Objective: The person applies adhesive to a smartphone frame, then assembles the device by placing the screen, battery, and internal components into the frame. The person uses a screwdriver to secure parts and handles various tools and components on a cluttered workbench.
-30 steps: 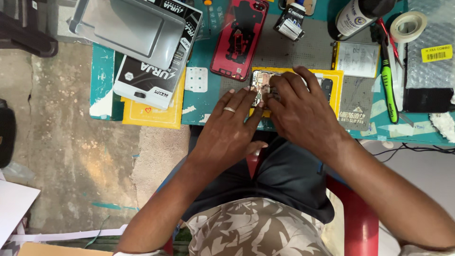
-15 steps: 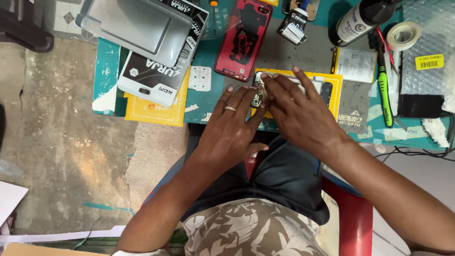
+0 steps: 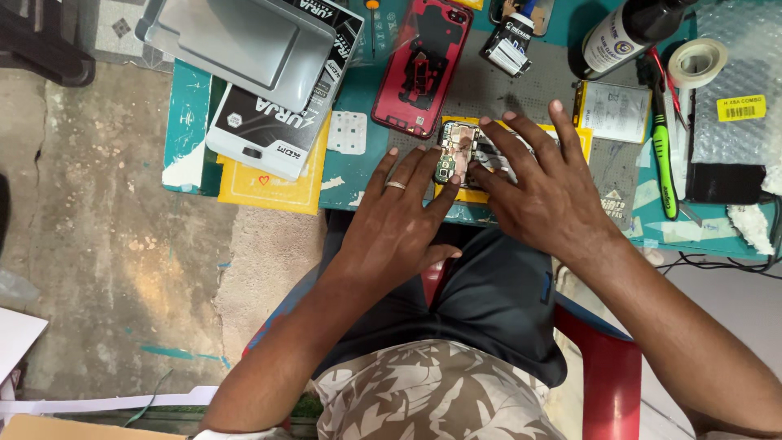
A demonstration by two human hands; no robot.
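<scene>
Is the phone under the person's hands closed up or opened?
Opened: the phone shows bare circuit boards and inner parts, with both hands' fingertips on it. A separate red back cover lies beside it.

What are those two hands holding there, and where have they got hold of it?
An opened phone lying on the table, its circuit boards showing. The left hand fingertips press its near left edge; the right hand fingers lie across its right side. Neither lifts it.

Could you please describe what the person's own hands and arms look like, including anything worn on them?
Both forearms are bare, with no sleeves, gloves or watch in view. The left hand wears a plain, thin silver-coloured ring on one finger. The right hand shows no ring or other jewellery. The fingernails on both hands are short. No tattoos, bandages or markings can be seen on either arm.
</scene>
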